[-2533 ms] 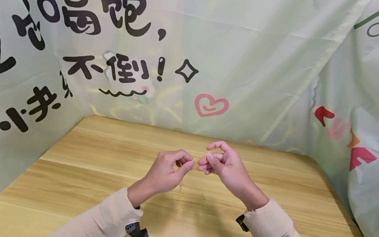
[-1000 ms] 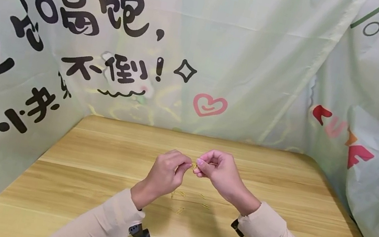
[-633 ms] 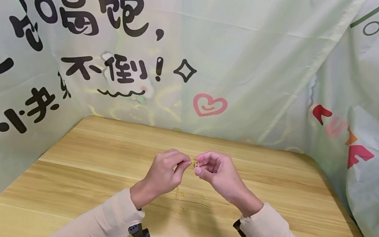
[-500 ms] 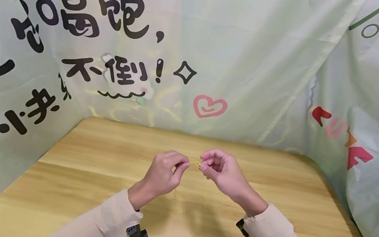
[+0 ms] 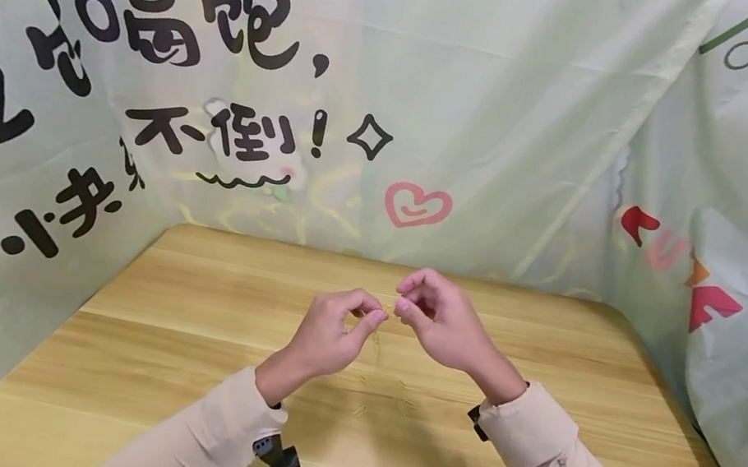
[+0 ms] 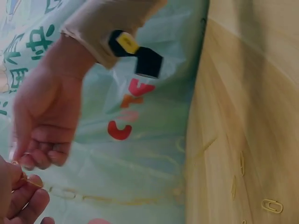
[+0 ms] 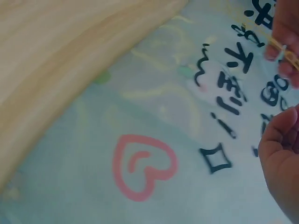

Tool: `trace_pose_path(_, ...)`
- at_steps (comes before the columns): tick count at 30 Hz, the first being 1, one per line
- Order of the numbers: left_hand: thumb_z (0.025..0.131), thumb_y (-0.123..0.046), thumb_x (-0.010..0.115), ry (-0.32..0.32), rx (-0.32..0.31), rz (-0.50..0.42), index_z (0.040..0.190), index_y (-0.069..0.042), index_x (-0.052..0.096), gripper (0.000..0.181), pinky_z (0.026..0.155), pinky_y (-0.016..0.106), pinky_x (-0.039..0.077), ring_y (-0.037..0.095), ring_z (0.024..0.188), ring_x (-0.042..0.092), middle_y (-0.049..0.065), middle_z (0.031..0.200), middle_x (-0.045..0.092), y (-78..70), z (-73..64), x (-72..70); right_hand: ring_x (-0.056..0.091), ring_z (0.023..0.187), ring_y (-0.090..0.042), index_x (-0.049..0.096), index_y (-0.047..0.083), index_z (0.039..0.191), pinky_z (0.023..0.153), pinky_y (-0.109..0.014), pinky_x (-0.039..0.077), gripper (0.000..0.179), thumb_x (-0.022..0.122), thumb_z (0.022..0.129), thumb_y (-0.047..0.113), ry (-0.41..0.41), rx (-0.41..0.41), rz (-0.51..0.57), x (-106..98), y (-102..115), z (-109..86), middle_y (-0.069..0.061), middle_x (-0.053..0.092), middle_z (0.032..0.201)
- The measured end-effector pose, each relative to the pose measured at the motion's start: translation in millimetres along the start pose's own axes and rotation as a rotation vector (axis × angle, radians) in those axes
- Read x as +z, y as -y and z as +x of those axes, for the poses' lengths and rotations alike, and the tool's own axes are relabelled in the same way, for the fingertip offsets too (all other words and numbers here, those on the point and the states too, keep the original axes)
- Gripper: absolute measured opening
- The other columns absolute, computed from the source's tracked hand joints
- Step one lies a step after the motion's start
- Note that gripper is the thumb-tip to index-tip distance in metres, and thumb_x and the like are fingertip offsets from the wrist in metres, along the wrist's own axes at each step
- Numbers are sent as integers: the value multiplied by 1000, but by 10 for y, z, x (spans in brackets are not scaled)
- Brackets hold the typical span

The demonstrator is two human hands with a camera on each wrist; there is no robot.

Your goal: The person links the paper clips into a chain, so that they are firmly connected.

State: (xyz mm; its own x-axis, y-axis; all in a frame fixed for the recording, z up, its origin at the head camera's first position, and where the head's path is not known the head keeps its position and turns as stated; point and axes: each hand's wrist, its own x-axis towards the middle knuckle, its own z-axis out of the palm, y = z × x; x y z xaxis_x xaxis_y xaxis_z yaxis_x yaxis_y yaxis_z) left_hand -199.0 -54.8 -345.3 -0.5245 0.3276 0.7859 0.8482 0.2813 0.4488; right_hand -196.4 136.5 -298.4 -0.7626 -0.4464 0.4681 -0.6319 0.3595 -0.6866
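Note:
My left hand [image 5: 332, 335] pinches a yellow paper clip [image 5: 387, 308] between thumb and forefinger above the table. A chain of linked yellow paper clips [image 5: 376, 342] hangs below those fingertips; the left wrist view shows the chain [image 6: 63, 192] stretching away from the fingers. Close by on the right, my right hand [image 5: 444, 321] has thumb and fingers bent together at the other end of the held clip, seeming to pinch it. Its fingertips partly hide the clip. In the right wrist view the clip [image 7: 290, 57] shows at the left fingers.
Several loose yellow paper clips lie on the wooden table [image 5: 168, 381] below the hands, among them one clip [image 5: 359, 410] nearest the front and another clip [image 6: 272, 206] clear in the left wrist view. A printed cloth [image 5: 506, 165] closes off the back and sides.
My right hand came in to the left fingertips, drew slightly right with the clips, then rose and came back close. The left hand turned a little, and the chain now hangs in plain view.

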Motion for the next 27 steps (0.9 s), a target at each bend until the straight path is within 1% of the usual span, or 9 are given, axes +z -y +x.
trace_pose_path(2,93,-2,62,-15,-29,-22,86,-1,65,7,66,31,54,16,69,63,7,76,67,-9,5,-20,53,61,-15,57,-1,97,52,-27,44,1,58,95,-1,-4,34,5,16,-106,-1,-6,59,75)
trace_pose_path(4,94,0,60,-28,-52,-52,87,0,63,7,70,31,55,19,72,65,9,78,68,-17,11,-39,52,60,-14,60,0,95,52,-27,44,3,58,96,2,42,73,-68,41,-259,-17,-5,58,73)
trace_pose_path(9,95,3,57,-44,-62,-78,88,1,60,8,72,32,56,21,77,67,10,82,69,-31,13,-69,56,66,-12,64,2,93,61,-30,49,9,64,92,11,325,158,-391,155,-686,-131,-1,62,77)
trace_pose_path(13,93,4,59,-44,-31,-51,85,-1,59,9,69,31,55,18,71,65,7,76,66,-16,-2,-78,58,69,-15,63,4,89,67,-35,50,10,69,88,11,463,261,-454,284,-906,-241,-1,62,76)
trace_pose_path(15,92,4,59,-43,-12,-35,83,-2,58,11,67,31,54,17,67,62,6,74,63,-10,-6,-85,56,67,-15,62,6,86,67,-36,50,9,70,87,10,489,296,-452,345,-964,-271,0,60,74)
trace_pose_path(18,92,4,60,-44,2,-18,82,-3,57,12,64,30,53,15,64,60,4,71,61,-9,-9,-98,51,63,-11,61,9,78,64,-32,48,13,72,84,3,492,278,-498,424,-1013,-289,3,58,71)
trace_pose_path(21,92,3,60,-40,5,-7,82,-4,57,13,62,29,52,14,63,59,3,70,61,-7,-2,-95,38,53,-7,52,12,65,52,-24,37,29,64,80,-9,490,232,-561,489,-1068,-296,8,44,59)
trace_pose_path(24,92,3,60,-37,-3,-4,81,-4,57,13,59,28,51,13,62,59,2,69,61,-9,5,-88,25,50,-7,40,14,59,47,-22,25,37,55,76,-15,513,227,-615,535,-1088,-304,6,29,54)
trace_pose_path(27,93,3,60,-37,-21,-21,81,-4,57,13,58,28,50,13,61,58,2,69,61,-22,10,-76,30,51,-8,41,13,63,47,-23,29,33,56,73,-15,535,242,-655,548,-1051,-322,3,35,56)
